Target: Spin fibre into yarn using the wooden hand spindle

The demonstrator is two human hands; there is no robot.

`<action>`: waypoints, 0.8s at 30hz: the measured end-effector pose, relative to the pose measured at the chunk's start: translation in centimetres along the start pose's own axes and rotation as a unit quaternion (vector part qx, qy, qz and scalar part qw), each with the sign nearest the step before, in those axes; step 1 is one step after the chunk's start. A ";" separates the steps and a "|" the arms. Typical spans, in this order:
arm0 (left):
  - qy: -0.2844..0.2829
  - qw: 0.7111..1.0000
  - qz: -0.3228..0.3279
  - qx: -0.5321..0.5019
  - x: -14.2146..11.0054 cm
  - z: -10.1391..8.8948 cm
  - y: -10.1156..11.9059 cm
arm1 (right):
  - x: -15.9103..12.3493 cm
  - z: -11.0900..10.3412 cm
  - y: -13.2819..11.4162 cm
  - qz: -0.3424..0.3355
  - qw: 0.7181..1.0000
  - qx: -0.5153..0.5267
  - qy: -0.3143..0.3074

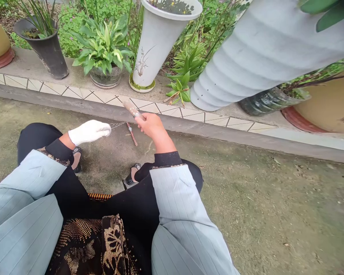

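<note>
My right hand (152, 124), bare, is closed around a short, thick, pale brown stick (129, 107) that looks like a wooden handle. Something thin and grey, like wire, is wound round the stick close to my fingers. In a white knit glove, my left hand (91, 131) is closed on a thin, curly wire (118, 124). That wire stretches from the glove towards my right hand; where its far end meets the stick is hard to make out. Below the hands a thin reddish-brown stick (132, 134) with a greyish band lies on the ground.
A low tiled ledge (166, 109) runs across in front of my knees. On it stand a dark pot (50, 55), a leafy plant in a clear bowl (106, 78), a tall white vase (157, 42) and a large ribbed white pot (235, 65). Concrete ground (255, 198) spreads to the right.
</note>
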State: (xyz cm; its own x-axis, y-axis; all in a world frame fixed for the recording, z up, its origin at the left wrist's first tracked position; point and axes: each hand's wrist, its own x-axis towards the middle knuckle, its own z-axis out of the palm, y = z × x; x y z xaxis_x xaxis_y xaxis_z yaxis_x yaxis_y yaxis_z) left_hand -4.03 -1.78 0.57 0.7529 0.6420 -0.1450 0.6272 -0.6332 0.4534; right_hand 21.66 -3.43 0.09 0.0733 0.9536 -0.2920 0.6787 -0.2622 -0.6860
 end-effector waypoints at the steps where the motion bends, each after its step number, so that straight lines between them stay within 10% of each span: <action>1: 0.003 1.000 0.002 0.013 0.0 0.0 0.1 | -0.2 0.1 0.2 0.013 0.996 -0.078 -0.048; 4: 0.000 1.000 0.018 0.022 0.1 0.5 0.2 | -1.3 1.4 0.2 0.001 0.924 -0.207 -0.323; 8: -0.001 0.995 0.001 -0.098 0.2 1.5 0.5 | -3.4 2.4 -1.2 -0.147 0.799 -0.038 -0.582; 10: 0.015 0.983 -0.016 -0.181 0.3 1.9 0.8 | -4.1 1.7 -1.7 -0.196 0.818 0.090 -0.533; 13: 0.018 0.964 -0.034 -0.264 0.4 2.5 1.4 | -4.0 0.2 -1.7 -0.169 0.910 0.224 -0.304; 16: -0.014 0.960 -0.044 -0.275 0.5 2.7 2.0 | -3.1 0.0 -1.1 -0.100 0.943 0.300 -0.107; 24: -0.031 0.970 -0.031 -0.240 0.4 2.7 1.9 | -2.4 1.1 -0.7 -0.089 0.938 0.331 -0.050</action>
State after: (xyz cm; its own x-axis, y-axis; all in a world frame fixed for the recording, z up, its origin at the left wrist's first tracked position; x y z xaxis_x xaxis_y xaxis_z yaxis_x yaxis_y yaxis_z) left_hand -1.95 -3.89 -0.98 0.7362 0.6360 -0.2312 0.5178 -0.3094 0.7976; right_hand 20.19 -5.69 0.53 -0.0896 0.9809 -0.1727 0.0695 -0.1668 -0.9835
